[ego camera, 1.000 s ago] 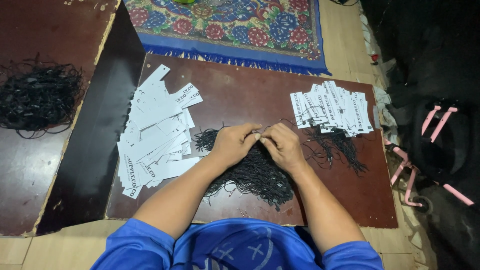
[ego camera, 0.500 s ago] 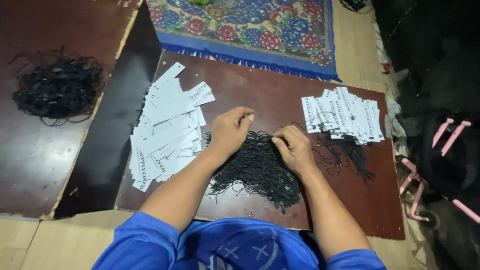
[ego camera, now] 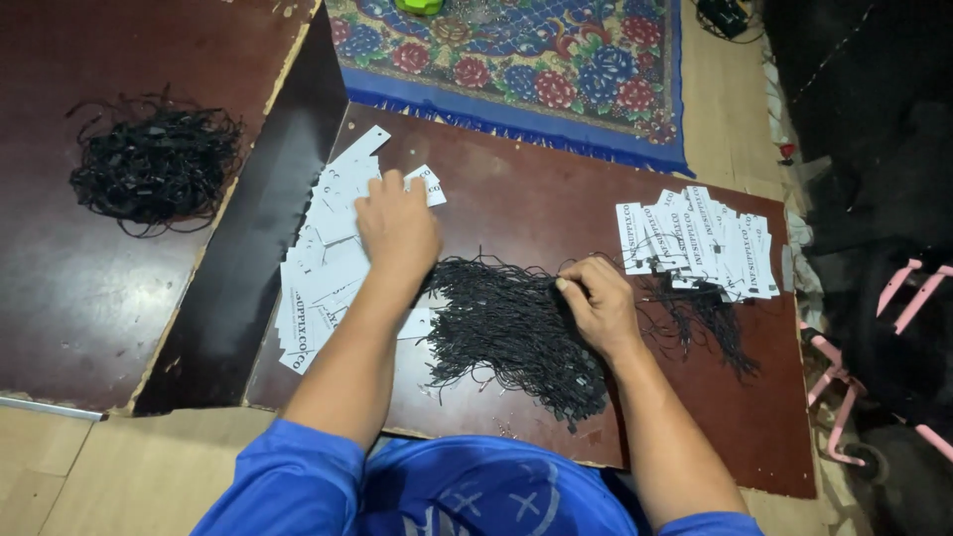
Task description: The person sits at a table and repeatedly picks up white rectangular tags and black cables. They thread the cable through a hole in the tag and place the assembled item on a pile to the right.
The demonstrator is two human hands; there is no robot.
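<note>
The left hand (ego camera: pixel 397 230) lies flat on white paper tags (ego camera: pixel 323 268); the right hand (ego camera: pixel 596 303) pinches thin black strings (ego camera: pixel 506 333) at centre.

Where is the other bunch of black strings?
In the head view, the second black string bundle lies far left on the dark board, beyond the white tags.
</note>
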